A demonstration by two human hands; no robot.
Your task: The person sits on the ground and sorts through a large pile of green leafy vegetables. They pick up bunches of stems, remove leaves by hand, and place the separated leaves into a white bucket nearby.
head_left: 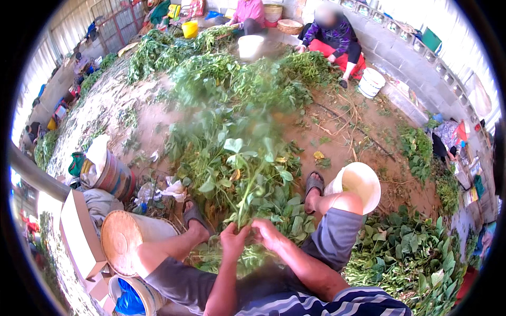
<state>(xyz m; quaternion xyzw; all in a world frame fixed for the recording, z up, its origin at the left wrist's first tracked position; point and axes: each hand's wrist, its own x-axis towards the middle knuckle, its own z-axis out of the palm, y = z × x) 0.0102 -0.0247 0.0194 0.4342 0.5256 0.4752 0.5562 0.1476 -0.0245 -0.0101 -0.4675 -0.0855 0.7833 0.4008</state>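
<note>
The fingers of the left hand (233, 239) are curled tight around the stem of a leafy plant (240, 174). The fingers of the right hand (269, 234) pinch the same stem just beside it. The plant stands up in front of the person, between the knees, with its leaves blurred at the top.

It looks light and floppy. The stem is thin and bendy, and the leaves would tear if pulled hard. The low stem, where both hands are, looks like the best place to hold it.

There is only the one view, from the head. A white bucket (361, 181) sits by the right knee. A woven basket (124, 239) lies by the left knee. A brown box (79, 237) stands open at the left, plain on its side. A blue bag (129, 300) sits in a tub below it. Green piles (411, 258) lie all around. Two more people sit far off by white buckets. I see no labels or signs.
</note>
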